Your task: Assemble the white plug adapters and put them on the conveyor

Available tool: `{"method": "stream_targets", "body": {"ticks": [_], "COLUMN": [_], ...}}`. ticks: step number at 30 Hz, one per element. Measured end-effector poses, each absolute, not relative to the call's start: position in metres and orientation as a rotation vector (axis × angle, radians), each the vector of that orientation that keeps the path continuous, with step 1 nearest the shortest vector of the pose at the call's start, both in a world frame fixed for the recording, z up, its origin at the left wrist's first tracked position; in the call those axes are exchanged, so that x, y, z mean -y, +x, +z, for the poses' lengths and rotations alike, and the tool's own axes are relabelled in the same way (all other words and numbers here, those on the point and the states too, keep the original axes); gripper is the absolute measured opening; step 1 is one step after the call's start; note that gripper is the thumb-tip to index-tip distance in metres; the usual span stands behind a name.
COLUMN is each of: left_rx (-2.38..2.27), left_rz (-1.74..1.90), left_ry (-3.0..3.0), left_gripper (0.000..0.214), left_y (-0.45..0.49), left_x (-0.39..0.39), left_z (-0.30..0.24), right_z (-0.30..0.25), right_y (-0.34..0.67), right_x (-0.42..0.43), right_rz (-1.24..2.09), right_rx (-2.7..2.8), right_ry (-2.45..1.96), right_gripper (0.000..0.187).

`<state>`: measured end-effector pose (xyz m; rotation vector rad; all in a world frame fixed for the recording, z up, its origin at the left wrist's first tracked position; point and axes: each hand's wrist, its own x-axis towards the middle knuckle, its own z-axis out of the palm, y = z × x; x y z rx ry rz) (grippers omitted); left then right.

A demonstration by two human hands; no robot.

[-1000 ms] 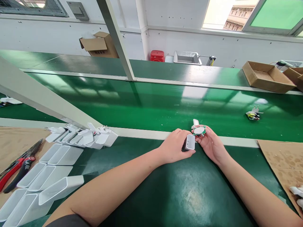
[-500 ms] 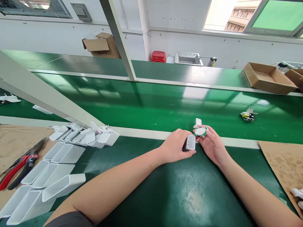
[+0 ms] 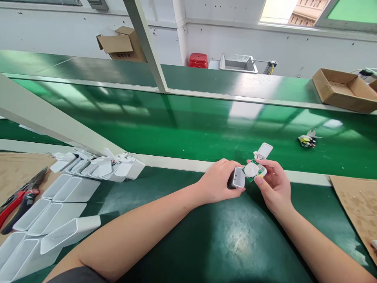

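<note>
The left hand [image 3: 218, 182] is clenched around a white rectangular charger shell [image 3: 238, 177], its open end turned up toward the person; the right hand [image 3: 273, 184] grasps, between thumb and fingers, a small green circuit board [image 3: 250, 171] that carries a round white disc, and a white plug piece [image 3: 264, 151] stands out from the far side of this board. Both hands are held close together over the near green worktop [image 3: 203, 239], and the shell and the board are just beside each other; I cannot tell if they touch.

To the left on the worktop lie rows of empty white shells [image 3: 70, 189], a group of white plug pieces [image 3: 97, 167], and red-handled cutters [image 3: 20, 200] on a brown cardboard sheet [image 3: 17, 169]; to the right lies another cardboard sheet [image 3: 352, 208].

The step in hand seems to be matching the board with the shell; the next move, in my judgement, calls for lining up the board with the open end of the shell, so that it can enter straight.
</note>
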<state>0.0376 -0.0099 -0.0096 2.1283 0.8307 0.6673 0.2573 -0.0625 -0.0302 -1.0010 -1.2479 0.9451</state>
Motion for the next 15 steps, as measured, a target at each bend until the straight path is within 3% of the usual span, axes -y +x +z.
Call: {"method": "stream_targets", "body": {"ticks": [15], "left_rx": [-0.801], "left_rz": [0.752], "left_ry": [2.039], "left_gripper": [0.052], "left_y": [0.0358], "left_x": [0.012], "left_z": [-0.017], "right_z": [-0.0235], "right_y": [0.2551], "right_x": [0.0715], "right_rz": [0.835], "right_rx": [1.446], "right_ry": [-0.894], "right_gripper": [0.052]}}
